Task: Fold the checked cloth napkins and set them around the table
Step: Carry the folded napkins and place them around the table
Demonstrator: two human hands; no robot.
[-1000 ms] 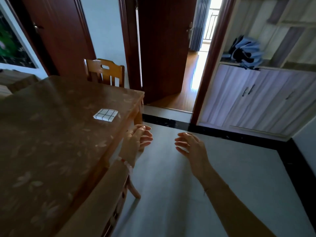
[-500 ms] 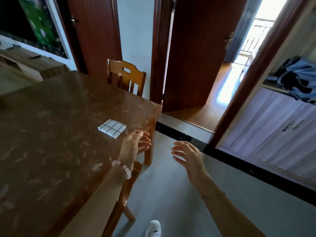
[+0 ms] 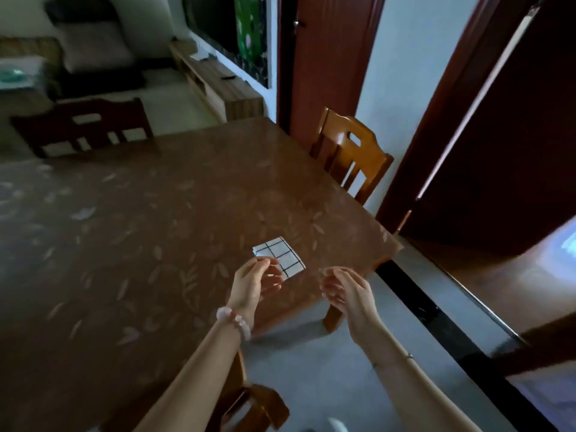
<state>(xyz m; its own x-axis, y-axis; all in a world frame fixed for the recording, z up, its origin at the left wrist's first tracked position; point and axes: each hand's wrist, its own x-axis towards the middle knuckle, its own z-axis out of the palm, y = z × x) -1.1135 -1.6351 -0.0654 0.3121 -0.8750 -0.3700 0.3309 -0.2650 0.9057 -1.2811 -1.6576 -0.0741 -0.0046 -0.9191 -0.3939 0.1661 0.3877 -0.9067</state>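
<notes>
View had swung left since the frame half a second earlier: more of the tabletop [image 3: 131,244] filled the picture, and a dark chair [image 3: 84,126] at its far side plus a low wooden cabinet [image 3: 218,85] had come into sight, while the pale cupboard seen earlier at right was gone. Folded checked napkin [image 3: 282,255] lay flat on the tabletop near the right corner, white with dark grid lines, same spot on the table as before. Left hand [image 3: 254,283], bead bracelet [image 3: 235,321] on the wrist, had moved in over the tabletop and now overlapped the napkin's near-left edge in view; contact could not be told. Its fingers [image 3: 268,263] were loosely curled and apart, holding nothing. Right hand [image 3: 349,294] hung beyond the table's near edge, above the grey floor [image 3: 327,369], closer to the corner than earlier; fingers spread and slightly bent, empty. Light wooden chair [image 3: 352,157] stood at the table's right side by the red-brown door [image 3: 324,57]. Another chair's back [image 3: 249,406] showed beneath the left forearm. Frame motion-blurred at its edges.
</notes>
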